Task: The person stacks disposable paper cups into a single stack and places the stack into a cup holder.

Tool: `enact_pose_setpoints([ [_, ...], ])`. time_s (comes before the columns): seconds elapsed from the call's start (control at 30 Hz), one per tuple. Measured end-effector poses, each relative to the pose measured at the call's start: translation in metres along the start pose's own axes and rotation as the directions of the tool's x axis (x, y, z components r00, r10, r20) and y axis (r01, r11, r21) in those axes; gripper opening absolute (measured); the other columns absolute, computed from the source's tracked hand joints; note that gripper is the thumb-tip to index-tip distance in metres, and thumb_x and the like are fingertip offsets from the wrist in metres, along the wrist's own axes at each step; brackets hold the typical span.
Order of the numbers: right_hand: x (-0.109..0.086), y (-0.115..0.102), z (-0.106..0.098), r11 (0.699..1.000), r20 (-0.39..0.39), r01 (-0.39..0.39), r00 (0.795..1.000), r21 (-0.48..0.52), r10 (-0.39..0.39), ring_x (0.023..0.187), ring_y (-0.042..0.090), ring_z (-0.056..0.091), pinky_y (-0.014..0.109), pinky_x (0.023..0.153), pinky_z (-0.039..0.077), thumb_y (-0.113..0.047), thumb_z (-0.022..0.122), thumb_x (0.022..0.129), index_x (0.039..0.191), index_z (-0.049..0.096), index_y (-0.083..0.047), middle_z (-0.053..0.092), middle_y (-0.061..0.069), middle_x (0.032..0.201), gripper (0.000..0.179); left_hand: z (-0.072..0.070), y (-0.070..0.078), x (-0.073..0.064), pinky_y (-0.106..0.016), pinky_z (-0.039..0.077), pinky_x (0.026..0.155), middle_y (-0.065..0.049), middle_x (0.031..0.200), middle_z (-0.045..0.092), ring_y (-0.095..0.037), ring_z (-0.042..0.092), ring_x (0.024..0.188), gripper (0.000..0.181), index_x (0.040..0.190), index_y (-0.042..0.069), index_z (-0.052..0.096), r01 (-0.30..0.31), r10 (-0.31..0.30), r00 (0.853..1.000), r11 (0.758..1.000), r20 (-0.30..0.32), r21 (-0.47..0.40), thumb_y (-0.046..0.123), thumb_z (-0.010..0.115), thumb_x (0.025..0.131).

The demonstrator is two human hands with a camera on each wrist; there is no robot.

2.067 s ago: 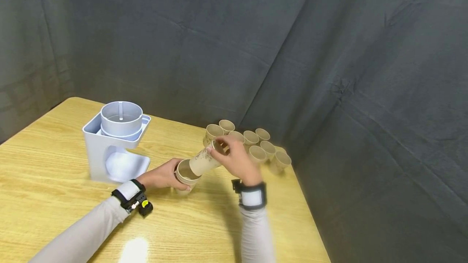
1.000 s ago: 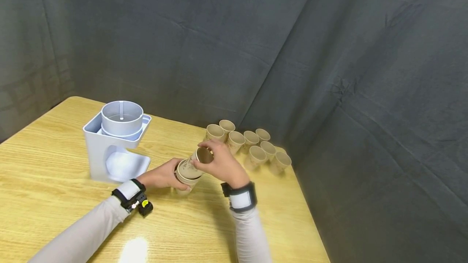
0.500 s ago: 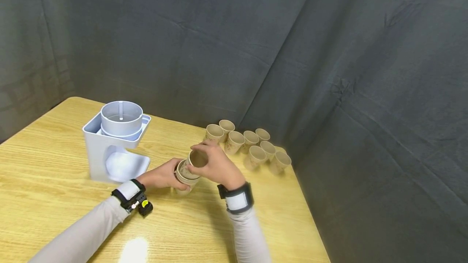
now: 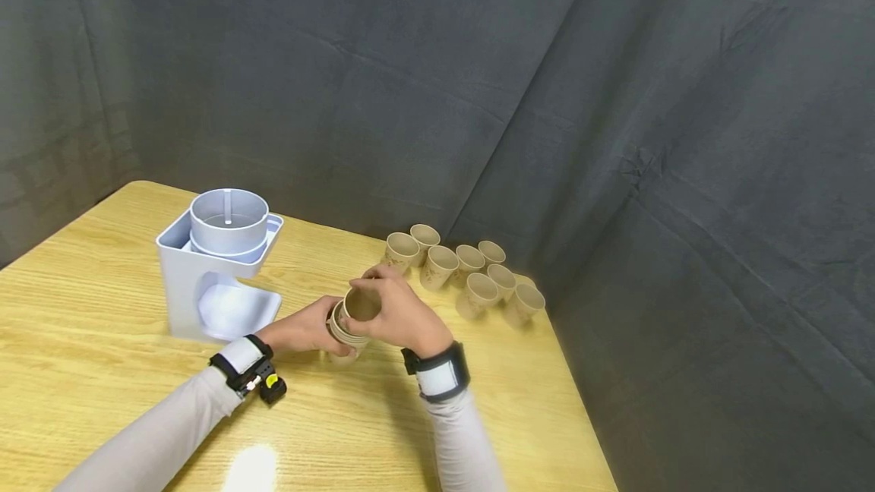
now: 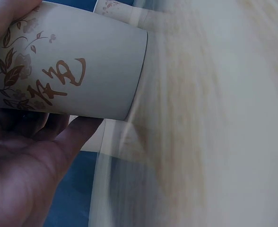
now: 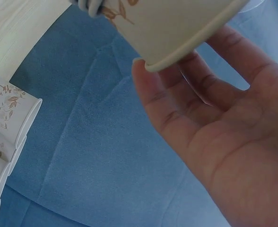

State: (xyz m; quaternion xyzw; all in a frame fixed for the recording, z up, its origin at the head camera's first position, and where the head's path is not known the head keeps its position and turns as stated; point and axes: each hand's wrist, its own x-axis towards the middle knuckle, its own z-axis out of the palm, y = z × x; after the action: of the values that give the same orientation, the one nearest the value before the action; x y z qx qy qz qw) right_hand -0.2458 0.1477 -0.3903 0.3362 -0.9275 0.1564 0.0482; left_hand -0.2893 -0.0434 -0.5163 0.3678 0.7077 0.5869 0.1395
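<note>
My left hand grips a stack of paper cups just above the table. In the left wrist view the outermost cup shows brown leaves and lettering. My right hand holds another paper cup by its rim, tilted, with its lower part inside the stack's mouth. In the right wrist view the fingers touch that cup's rim, and the stacked rims show at the top edge. The overlap hides how deep the cup sits.
Several paper cups stand upright, mouths up, at the back right of the table. Left of the hands stands a pale plastic machine with a round bowl on top. A dark curtain hangs behind and at the right.
My right hand has moved left and slightly down, bringing its cup from high above the stack to partly inside it. The left hand and stack have stayed in place.
</note>
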Motion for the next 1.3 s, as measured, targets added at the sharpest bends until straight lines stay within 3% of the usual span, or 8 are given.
enact_pose_setpoints([
  [0.5, 0.003, 0.002, 0.005, 1.000, 0.038, 0.018, 0.999, -0.021, -0.017, 0.111, 0.017, 0.059, 0.022, 0.095, 0.049, -0.037, 0.081, 0.084, 0.132, 0.067, -0.006, 0.065, 0.005, 0.121, 0.058, 0.000, 0.001, -0.001, -0.032, 0.052, 0.093, -0.007, 0.112, 0.070, -0.022, 0.067, 0.100, 0.057, 0.122, 0.004, 0.062, 0.007, -0.007, 1.000, 1.000, -0.007, -0.001, 0.016, 0.089, 0.073],
  [0.8, 0.011, 0.008, 0.019, 0.998, 0.100, 0.028, 0.994, 0.050, -0.032, 0.110, 0.016, 0.061, 0.022, 0.095, 0.049, -0.034, 0.085, 0.081, 0.128, 0.068, -0.004, 0.066, 0.005, 0.120, 0.059, -0.001, 0.001, -0.001, -0.034, 0.052, 0.094, -0.006, 0.116, 0.069, -0.023, 0.064, 0.105, 0.054, 0.123, 0.007, 0.062, 0.017, -0.017, 1.000, 1.000, 0.013, 0.008, 0.018, 0.088, 0.076],
  [1.07, 0.013, 0.013, 0.022, 0.994, 0.099, -0.014, 0.995, 0.113, 0.003, 0.111, 0.015, 0.060, 0.026, 0.097, 0.050, -0.033, 0.088, 0.077, 0.129, 0.068, -0.006, 0.065, 0.004, 0.122, 0.062, -0.003, 0.003, -0.001, -0.034, 0.052, 0.094, -0.007, 0.116, 0.069, -0.021, 0.064, 0.105, 0.055, 0.123, 0.006, 0.061, 0.019, -0.019, 1.000, 1.000, 0.008, 0.023, 0.017, 0.088, 0.077],
  [1.3, 0.014, 0.016, 0.023, 0.989, 0.088, 0.006, 0.996, 0.144, -0.019, 0.111, 0.013, 0.060, 0.028, 0.097, 0.051, -0.034, 0.087, 0.078, 0.126, 0.070, -0.010, 0.066, 0.003, 0.120, 0.057, -0.002, 0.001, -0.002, -0.031, 0.053, 0.093, -0.009, 0.117, 0.068, -0.021, 0.064, 0.105, 0.058, 0.126, 0.002, 0.059, 0.015, -0.015, 1.000, 1.000, 0.003, 0.009, 0.015, 0.087, 0.077],
])
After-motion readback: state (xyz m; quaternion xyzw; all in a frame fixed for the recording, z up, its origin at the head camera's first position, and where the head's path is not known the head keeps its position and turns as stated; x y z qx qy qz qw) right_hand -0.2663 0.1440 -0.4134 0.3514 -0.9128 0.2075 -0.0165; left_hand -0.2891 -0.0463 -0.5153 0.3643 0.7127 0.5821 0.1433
